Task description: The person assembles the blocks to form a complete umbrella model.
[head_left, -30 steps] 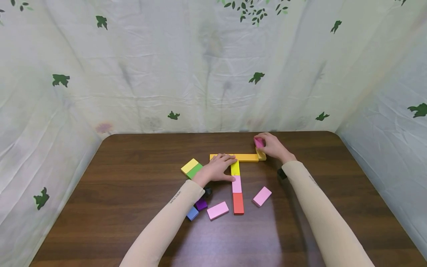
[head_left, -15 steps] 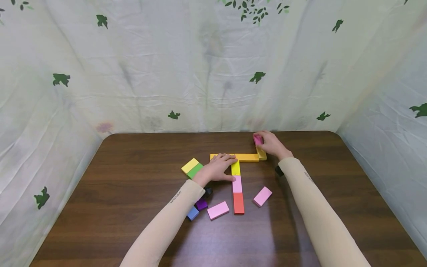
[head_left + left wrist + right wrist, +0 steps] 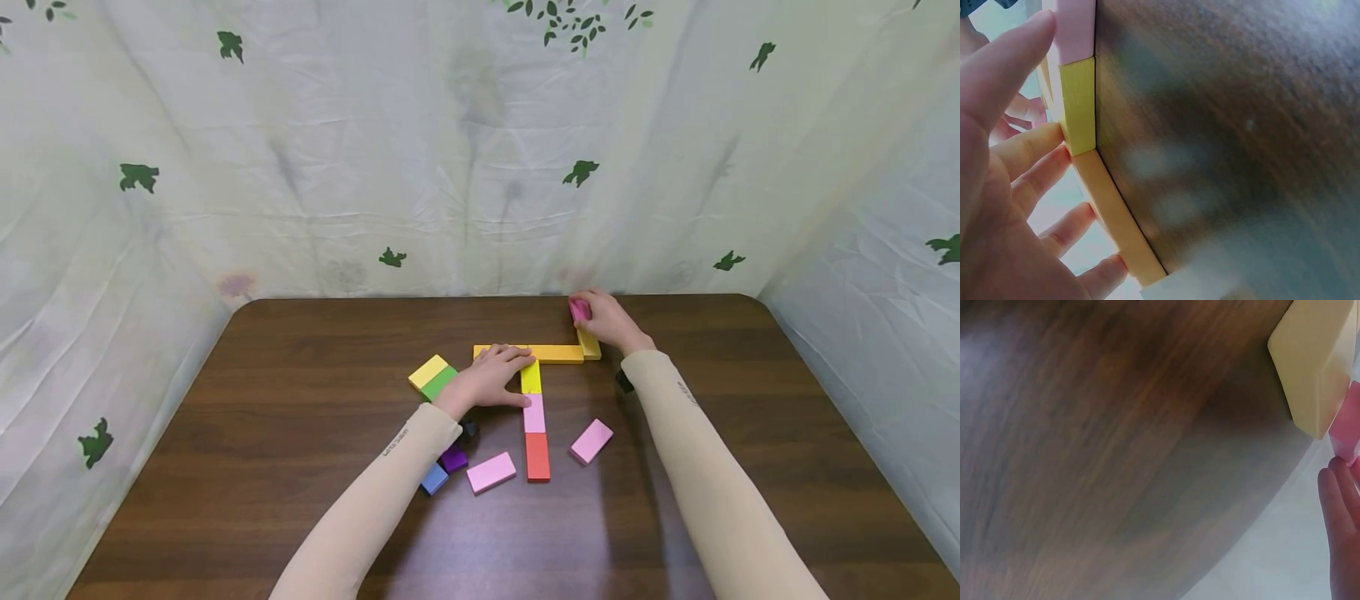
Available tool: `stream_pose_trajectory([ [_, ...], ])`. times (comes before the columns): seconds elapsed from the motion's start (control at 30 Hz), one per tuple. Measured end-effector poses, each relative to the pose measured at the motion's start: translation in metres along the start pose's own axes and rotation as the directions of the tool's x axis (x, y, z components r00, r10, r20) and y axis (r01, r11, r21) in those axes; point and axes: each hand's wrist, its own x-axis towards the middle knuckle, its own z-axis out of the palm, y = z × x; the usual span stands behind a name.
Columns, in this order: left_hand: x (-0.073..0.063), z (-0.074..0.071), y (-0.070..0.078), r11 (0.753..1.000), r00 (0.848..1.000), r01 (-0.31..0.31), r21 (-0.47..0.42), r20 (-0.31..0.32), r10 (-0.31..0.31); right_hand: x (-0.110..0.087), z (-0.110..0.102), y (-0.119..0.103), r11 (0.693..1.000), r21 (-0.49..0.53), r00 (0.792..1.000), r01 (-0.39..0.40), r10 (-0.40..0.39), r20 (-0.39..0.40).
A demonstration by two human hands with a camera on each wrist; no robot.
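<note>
Near the table's back edge my right hand [image 3: 609, 323] pinches a dark pink block [image 3: 579, 311]. That block meets the far end of a pale yellow block [image 3: 589, 344]; the right wrist view shows the pink block [image 3: 1347, 428] close against the yellow one [image 3: 1304, 362]. A row of orange blocks [image 3: 557, 355] runs left from there. My left hand [image 3: 491, 379] rests with spread fingers on the row's left part, hiding some of it. Its thumb touches a light pink block [image 3: 534, 414], which lies between a bright yellow block [image 3: 531, 379] and a red block [image 3: 537, 458].
Two loose light pink blocks lie on the near side, one on the left [image 3: 491, 473] and one on the right [image 3: 592, 442]. Left of my left hand are a yellow block [image 3: 427, 372] and a green block [image 3: 438, 382]. Purple [image 3: 453, 458] and blue [image 3: 434, 479] blocks sit partly under the left sleeve.
My right hand has shifted slightly toward the back edge with the dark pink block, and more of the pale yellow block shows. The left hand stays in place.
</note>
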Motion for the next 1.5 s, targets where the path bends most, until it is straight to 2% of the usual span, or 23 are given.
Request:
stream_pose_trajectory([
  [0.27, 0.001, 0.001, -0.001, 1.0, 1.0, -0.002, -0.002, 0.004, 0.002, 0.005, 0.004, -0.001, 1.0, 0.001, 1.0, -0.014, 0.014, 0.011],
  [0.53, 0.0, 0.001, -0.001, 1.0, 1.0, -0.001, -0.002, 0.001, 0.001, 0.007, 0.007, 0.002, 1.0, -0.023, 1.0, 0.007, -0.007, 0.007],
  [0.8, 0.0, 0.001, 0.0, 1.0, 1.0, -0.005, -0.003, -0.002, 0.005, 0.005, 0.008, 0.003, 0.999, -0.022, 0.999, 0.03, -0.03, 0.024],
  [0.93, 0.0, 0.001, -0.001, 1.0, 1.0, 0.001, 0.0, 0.007, -0.001, 0.003, 0.007, 0.003, 0.999, -0.029, 0.999, 0.015, -0.013, 0.044],
  [1.27, -0.001, -0.001, 0.0, 1.0, 1.0, 0.002, -0.006, 0.0, -0.002, -0.003, 0.004, 0.004, 0.996, -0.077, 0.996, 0.052, -0.046, 0.078],
  [1.5, 0.0, 0.0, 0.0, 1.0, 1.0, 0.001, -0.009, 0.001, -0.001, -0.006, 0.003, 0.006, 0.995, -0.06, 0.994, 0.077, -0.072, 0.078],
])
